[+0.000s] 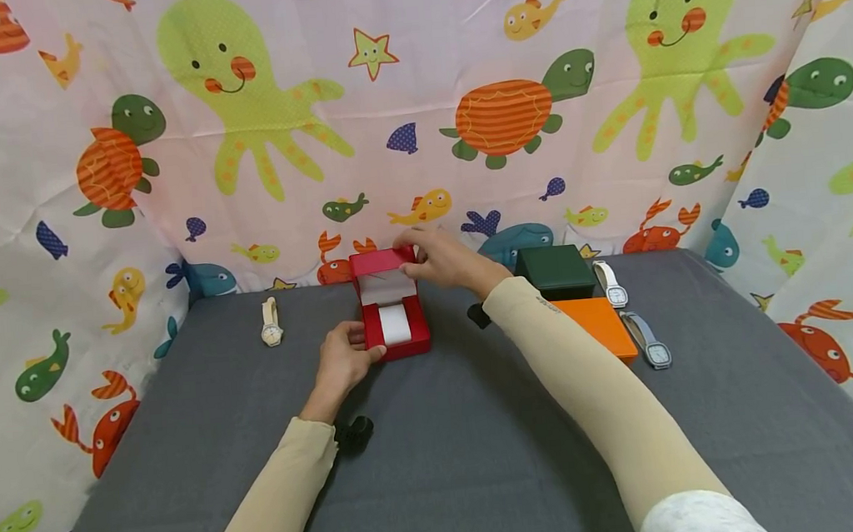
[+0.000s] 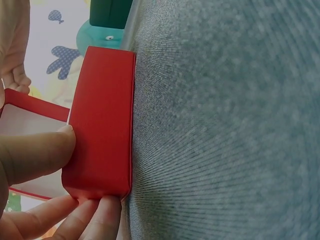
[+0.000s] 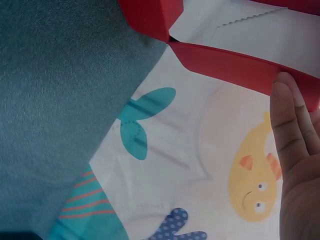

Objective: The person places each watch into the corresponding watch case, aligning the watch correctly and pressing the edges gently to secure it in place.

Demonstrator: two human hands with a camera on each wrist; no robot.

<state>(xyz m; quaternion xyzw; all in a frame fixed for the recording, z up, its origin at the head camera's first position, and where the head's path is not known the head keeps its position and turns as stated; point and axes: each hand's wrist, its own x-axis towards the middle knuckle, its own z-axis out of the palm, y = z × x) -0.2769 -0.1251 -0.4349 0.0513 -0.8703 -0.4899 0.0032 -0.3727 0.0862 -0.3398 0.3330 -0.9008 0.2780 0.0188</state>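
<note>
A red watch box (image 1: 408, 349) stands open on the grey table, with a pale lining in its raised lid (image 1: 377, 263) and a white cushion (image 1: 395, 324) inside. My left hand (image 1: 342, 358) grips the base at its left front corner. In the left wrist view, the thumb lies on the red front face and the other fingers reach along the side. My right hand (image 1: 447, 258) holds the lid by its upper right corner. Fairly straight fingers (image 3: 290, 117) lie against the lid's red side in the right wrist view.
To the left lies a cream-strapped watch (image 1: 271, 324). On the right are a dark green box (image 1: 555, 271) and an orange box (image 1: 598, 328), partly behind my right forearm. A white watch (image 1: 611, 285) and a light blue watch (image 1: 649, 342) lie beside them. A patterned cloth (image 1: 396, 76) hangs behind the table.
</note>
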